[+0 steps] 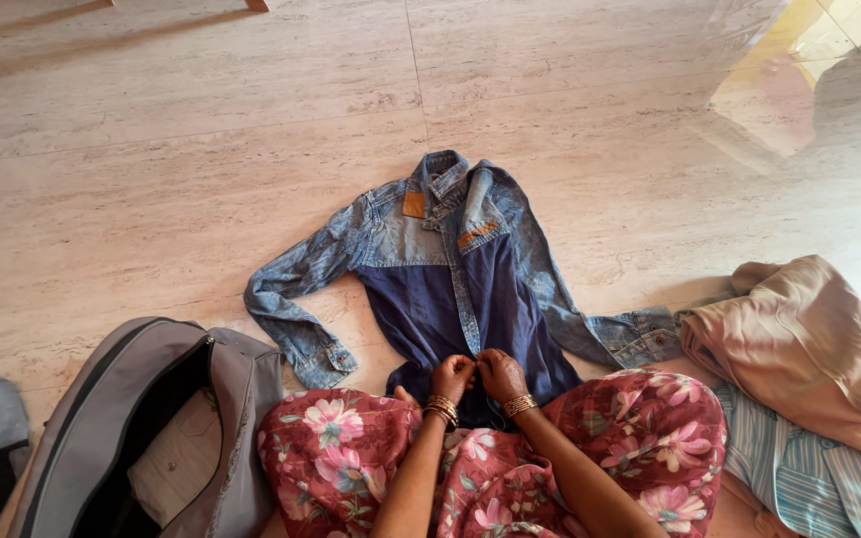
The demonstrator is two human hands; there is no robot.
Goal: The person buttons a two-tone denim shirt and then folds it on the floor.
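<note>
Currently, the denim shirt (pixel 450 284) lies flat on the floor (pixel 201 149), front up, collar away from the person, both sleeves spread outward. The left hand (pixel 451 378) and right hand (pixel 501 375) meet at the bottom of the button placket, fingers pinched on the fabric there. The placket above appears closed, so the fastening seems nearly complete; no fold has been made. An open grey bag (pixel 142 428) sits to the left, with a tan garment (pixel 809 349) and a striped garment (pixel 809 473) piled to the right.
</note>
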